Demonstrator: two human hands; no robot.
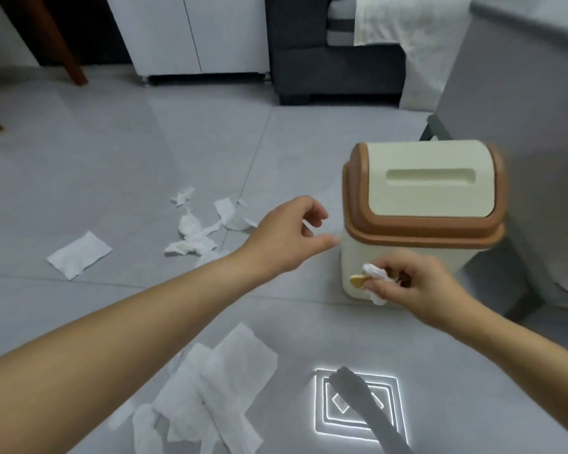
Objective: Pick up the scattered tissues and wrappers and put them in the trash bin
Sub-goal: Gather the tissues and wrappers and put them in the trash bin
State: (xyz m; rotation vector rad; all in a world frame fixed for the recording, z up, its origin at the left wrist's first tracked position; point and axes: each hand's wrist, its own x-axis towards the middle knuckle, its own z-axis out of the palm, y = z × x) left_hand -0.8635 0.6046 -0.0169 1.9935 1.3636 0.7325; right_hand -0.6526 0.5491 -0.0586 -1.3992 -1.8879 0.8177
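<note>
Right hand (413, 286) pinches crumpled tissue (376, 273) before the bin (420, 204) (left hand (286, 237) loosely spread).

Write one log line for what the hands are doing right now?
right hand: holds crumpled tissue and wrapper | left hand: empty, reaching toward bin | lid: closed | floor: tissues left

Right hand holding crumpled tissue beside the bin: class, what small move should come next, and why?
Probably lift the right hand with its crumpled tissue up to the trash bin lid and push it in: the lid sits closed, and the hand is low against the bin's side.
</note>
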